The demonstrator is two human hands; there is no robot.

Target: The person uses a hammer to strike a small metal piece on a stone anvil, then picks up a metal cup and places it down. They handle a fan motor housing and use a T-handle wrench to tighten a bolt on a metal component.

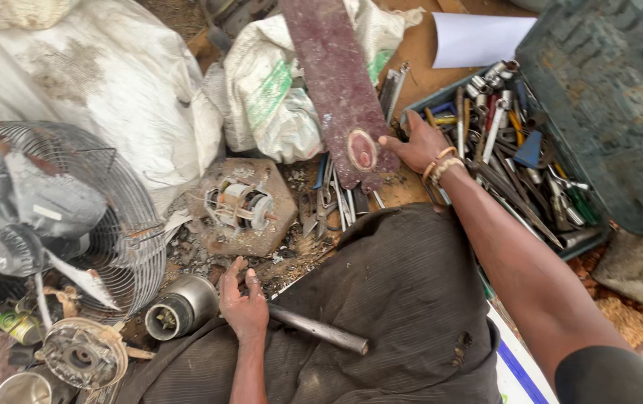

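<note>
A grey metal rod (317, 328) lies across the dark-trousered lap (403, 299), the left hand (243, 303) curled around its end. The right hand (420, 146), fingers loosely spread, rests at the open toolbox (583, 239) edge beside a maroon fan blade (340, 86). A motor stator (240, 206) sits nearby.

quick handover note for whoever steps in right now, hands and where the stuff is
Left hand: gripping the grey metal pipe that lies across the lap.
Right hand: empty, reaching at the edge of the open blue toolbox of sockets and screwdrivers, beside the dark red fan blade.
Bare copper-wound motor sits on a stone slab; wire fan guard lies at left.
No tool picked yet.
</note>
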